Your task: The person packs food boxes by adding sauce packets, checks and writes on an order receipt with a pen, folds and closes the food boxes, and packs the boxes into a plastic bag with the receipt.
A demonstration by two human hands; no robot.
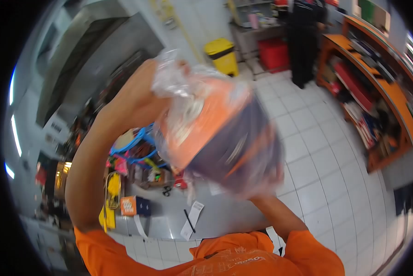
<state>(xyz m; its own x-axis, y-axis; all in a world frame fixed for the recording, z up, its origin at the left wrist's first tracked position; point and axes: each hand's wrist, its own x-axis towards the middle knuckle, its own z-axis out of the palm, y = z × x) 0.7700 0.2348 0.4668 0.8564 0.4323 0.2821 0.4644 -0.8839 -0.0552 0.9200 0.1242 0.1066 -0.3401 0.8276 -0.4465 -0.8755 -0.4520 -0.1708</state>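
Observation:
A large orange and dark blue box (pixel 225 133) hangs in front of me inside a clear plastic bag (pixel 172 76), blurred by motion. My left hand (pixel 158 89) is raised and closed on the gathered top of the bag; plastic covers part of its fingers. Lower down, my right hand (pixel 268 186) holds the bagged box from beneath, at its right lower end. Its fingers are smeared and partly hidden by the bag. The box is tilted, its orange face toward the upper left.
Below lies a metal table (pixel 169 216) with a small orange and blue box (pixel 135 205), a paper slip (pixel 192 221), a black pen (pixel 189 220) and blue baskets (pixel 135 145). A yellow bin (pixel 222 55), a person in black (pixel 303 46) and orange shelves (pixel 376 87) stand beyond.

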